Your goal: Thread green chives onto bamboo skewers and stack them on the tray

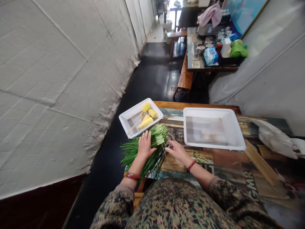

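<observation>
A large bunch of green chives (140,149) lies on the near left of the table, its pale cut ends bundled toward the back right. My left hand (144,147) rests flat on the bunch with its fingers spread. At the right side of the cut ends, my right hand (178,152) has its thumb and fingers bent around a thin bamboo skewer (164,150); the exact contact is too small to make out. Just behind my left hand, a white tray (124,122) holds yellow corn pieces (145,122), at least some on sticks.
A larger white tray (214,148) stands at the back right of the patterned table. Beside it lie a bundle of bamboo skewers (262,163) and a white plastic bag (276,136). A wooden bench (186,76) and a second, cluttered table (192,47) stand farther back. A pale wall (59,79) runs along the left.
</observation>
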Motion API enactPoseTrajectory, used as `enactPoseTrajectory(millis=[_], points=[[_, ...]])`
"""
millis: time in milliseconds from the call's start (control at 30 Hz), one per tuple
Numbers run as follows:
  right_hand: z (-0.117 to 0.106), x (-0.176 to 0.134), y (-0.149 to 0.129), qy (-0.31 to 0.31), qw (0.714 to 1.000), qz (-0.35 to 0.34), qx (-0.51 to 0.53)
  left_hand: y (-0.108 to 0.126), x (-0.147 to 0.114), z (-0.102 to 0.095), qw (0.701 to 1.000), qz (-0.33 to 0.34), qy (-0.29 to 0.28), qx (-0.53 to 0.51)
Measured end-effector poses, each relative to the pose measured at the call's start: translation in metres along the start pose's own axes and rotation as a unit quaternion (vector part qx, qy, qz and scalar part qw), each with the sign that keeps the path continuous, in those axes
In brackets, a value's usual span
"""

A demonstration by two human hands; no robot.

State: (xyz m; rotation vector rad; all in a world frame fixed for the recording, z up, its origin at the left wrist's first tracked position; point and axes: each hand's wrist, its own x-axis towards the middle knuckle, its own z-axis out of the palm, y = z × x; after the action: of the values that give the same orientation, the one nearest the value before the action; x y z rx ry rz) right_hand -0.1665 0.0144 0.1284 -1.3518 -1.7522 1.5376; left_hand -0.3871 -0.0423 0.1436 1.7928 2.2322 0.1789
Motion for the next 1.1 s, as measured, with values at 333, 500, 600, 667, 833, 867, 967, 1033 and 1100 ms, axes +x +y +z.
enactPoseTrajectory(millis=[333,500,600,667,833,867,967,1033,1100], points=[[0.049,0.004,-0.007,0.06,0.992,-0.009,-0.106,-0.019,0.018,0.011,0.994,0.025,-0.01,-0.102],[0.065,0.008,-0.007,0.058,0.996,0.001,-0.067,-0.019,0.013,0.015,0.993,0.011,0.013,-0.115],[0.067,0.011,-0.009,0.032,0.998,0.014,-0.049,-0.017,0.013,0.018,0.994,0.021,-0.005,-0.105],[0.068,0.015,-0.013,0.029,0.998,0.016,-0.05,-0.017,0.014,0.02,0.995,0.025,-0.016,-0.094],[0.073,0.015,-0.034,0.063,0.995,-0.002,-0.074,-0.018,0.014,0.022,0.995,0.026,0.008,-0.096],[0.075,0.012,-0.041,0.066,0.995,-0.009,-0.077,-0.02,0.013,0.022,0.994,0.023,0.019,-0.101],[0.078,-0.001,-0.062,0.055,0.994,-0.05,-0.082,-0.026,0.006,0.015,0.99,0.025,0.069,-0.123],[0.078,-0.014,-0.076,0.033,0.993,-0.085,-0.077,-0.031,-0.004,0.006,0.983,0.031,0.112,-0.14],[0.074,-0.025,-0.09,-0.002,0.99,-0.123,-0.069,-0.034,-0.019,-0.006,0.977,0.019,0.144,-0.154]])
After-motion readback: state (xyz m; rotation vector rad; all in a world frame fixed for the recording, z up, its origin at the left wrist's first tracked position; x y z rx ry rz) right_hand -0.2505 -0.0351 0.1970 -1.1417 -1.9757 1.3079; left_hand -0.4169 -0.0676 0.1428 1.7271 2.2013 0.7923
